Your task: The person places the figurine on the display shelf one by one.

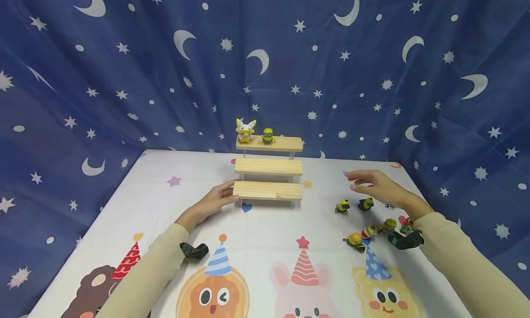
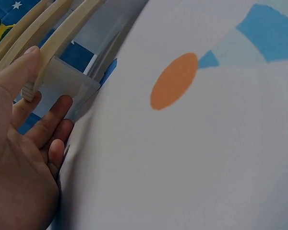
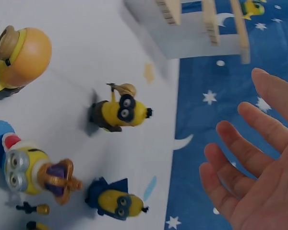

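A three-step wooden display shelf (image 1: pixel 267 189) stands at the back of the table. My left hand (image 1: pixel 215 200) holds the left end of its lowest plank, thumb and index finger on either side of the wood (image 2: pixel 53 48). On the top plank sit a white-hooded yellow figurine (image 1: pixel 245 133) and a green-and-yellow minion figurine (image 1: pixel 267 136). To the right of the shelf my right hand (image 1: pixel 374 184) hovers with nothing in it, fingers loosely extended. Below it stand a minion figurine with dark goggles (image 3: pixel 127 112) and one in dark blue clothes (image 3: pixel 116 201).
Nearer me on the right are an orange-topped figurine (image 1: pixel 354 240), a crowned minion figurine (image 3: pixel 31 172), a yellow figurine (image 1: pixel 388 225) and a red-and-green one (image 1: pixel 407 225). A blue curtain (image 1: pixel 281 69) with moons and stars hangs behind the white printed tablecloth (image 1: pixel 273 230).
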Demonstrator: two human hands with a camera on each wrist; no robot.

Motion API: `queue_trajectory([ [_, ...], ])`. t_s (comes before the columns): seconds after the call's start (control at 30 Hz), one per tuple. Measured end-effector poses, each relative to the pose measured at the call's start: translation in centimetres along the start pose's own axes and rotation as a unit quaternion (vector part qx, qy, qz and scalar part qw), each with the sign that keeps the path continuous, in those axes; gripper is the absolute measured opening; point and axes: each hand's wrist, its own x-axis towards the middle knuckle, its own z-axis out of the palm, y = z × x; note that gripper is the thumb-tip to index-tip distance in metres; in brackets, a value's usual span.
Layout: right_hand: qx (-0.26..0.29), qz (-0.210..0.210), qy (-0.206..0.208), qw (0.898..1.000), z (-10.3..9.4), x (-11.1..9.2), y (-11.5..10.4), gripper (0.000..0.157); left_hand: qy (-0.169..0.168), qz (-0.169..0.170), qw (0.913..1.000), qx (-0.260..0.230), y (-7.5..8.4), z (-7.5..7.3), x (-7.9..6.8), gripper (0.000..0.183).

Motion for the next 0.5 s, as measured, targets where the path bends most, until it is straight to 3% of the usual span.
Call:
queue_trajectory([
  [0.23, 0.017, -0.011, 0.023, 1.000, -0.9, -2.8, 0.1, 0.047, 0.002, 0.000, 1.0000, -0.004, 0.2, 0.2, -0.4, 0.079],
  [0.5, 0.042, -0.054, 0.065, 0.996, 0.6, -5.9, -0.7, 0.038, 0.001, 0.002, 1.0000, -0.005, 0.4, 0.2, -0.3, 0.078],
])
